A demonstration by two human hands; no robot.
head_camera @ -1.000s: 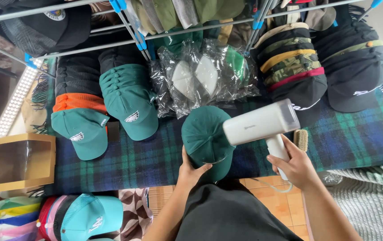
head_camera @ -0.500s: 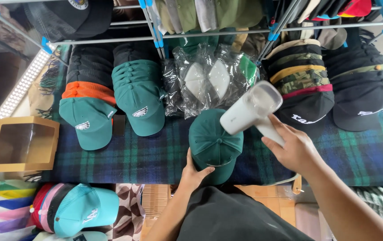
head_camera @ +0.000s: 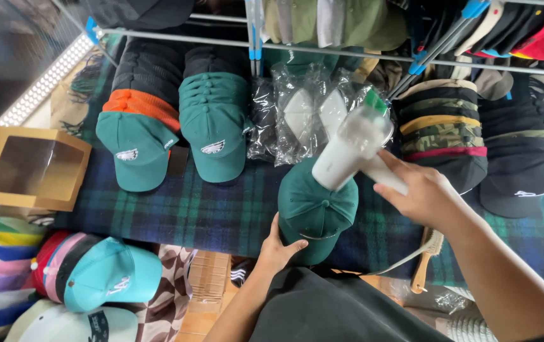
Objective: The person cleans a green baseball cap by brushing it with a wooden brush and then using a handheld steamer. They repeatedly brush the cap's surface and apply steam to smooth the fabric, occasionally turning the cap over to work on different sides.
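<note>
The left hand (head_camera: 276, 248) grips the dark green cap (head_camera: 316, 206) by its brim while the right hand (head_camera: 421, 192) clasps a white handheld steamer (head_camera: 351, 147) angled just above it.

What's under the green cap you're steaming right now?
The green cap lies on the dark plaid blanket, which shows all around it. The left hand grips its brim. Whatever sits inside or directly beneath the crown is covered.

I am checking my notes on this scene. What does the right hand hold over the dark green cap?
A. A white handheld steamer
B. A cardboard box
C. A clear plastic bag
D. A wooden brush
A: the right hand grips a white handheld steamer, its head pointed down at the dark green cap, which the left hand steadies at the brim.
</note>
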